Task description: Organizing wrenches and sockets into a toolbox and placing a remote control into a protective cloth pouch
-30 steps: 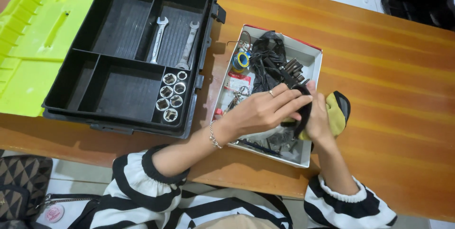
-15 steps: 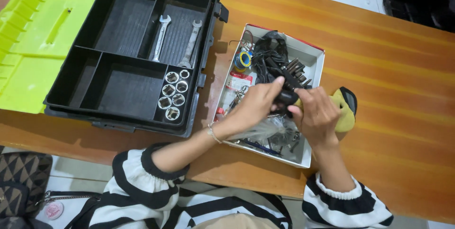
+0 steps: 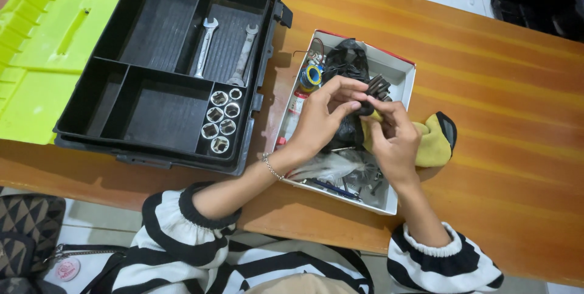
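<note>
Hands are meeting over a white box (image 3: 398,72) on the wooden counter (image 3: 499,87). I am watching the left hand (image 3: 322,120) and right hand (image 3: 392,142) both pinching a small black holder (image 3: 372,90) bristling with metal bits, held just above the box's clutter. A yellow cloth (image 3: 433,142) is lying under the right hand. Left of the box, an open black toolbox (image 3: 158,69) is holding two wrenches (image 3: 222,50) and sockets (image 3: 220,120). I judge the holder stiff, light and prickly, best gripped by its black body.
</note>
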